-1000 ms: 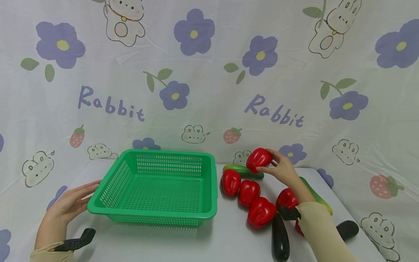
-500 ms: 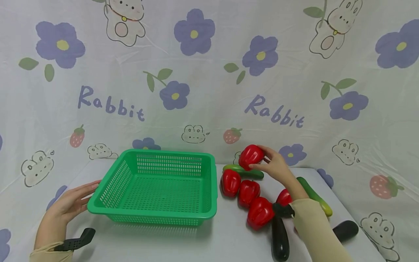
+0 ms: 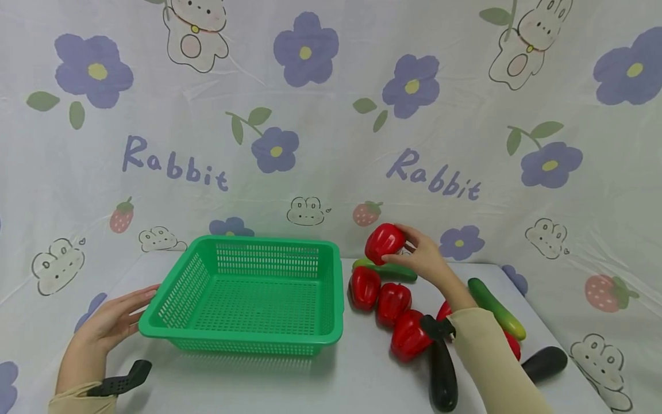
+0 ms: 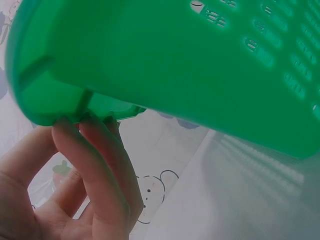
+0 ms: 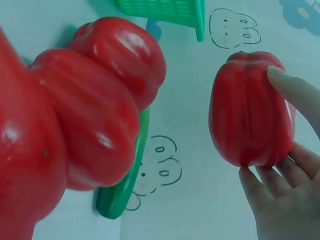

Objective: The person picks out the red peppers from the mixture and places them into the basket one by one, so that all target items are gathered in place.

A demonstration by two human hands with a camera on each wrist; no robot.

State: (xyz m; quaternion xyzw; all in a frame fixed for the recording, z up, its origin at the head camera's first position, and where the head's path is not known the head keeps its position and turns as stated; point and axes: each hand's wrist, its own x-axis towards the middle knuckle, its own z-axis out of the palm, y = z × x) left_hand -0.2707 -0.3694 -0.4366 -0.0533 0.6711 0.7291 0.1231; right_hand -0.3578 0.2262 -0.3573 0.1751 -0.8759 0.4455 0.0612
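The right hand [image 3: 421,256] pinches a red pepper [image 3: 384,244] between thumb and fingertips, holding it up near a cucumber [image 3: 402,272], right of the green basket [image 3: 243,337]. The pepper could slip if that pinch loosens (its skin looks glossy and smooth), perhaps knocking the resting pepper [image 3: 364,288] nearest the basket. The left hand [image 3: 111,320] touches the basket's left edge; whether it truly grips, I cannot tell, so a bump might shift the basket.

The left wrist view cuts off the green basket [image 4: 150,60] (top and right).
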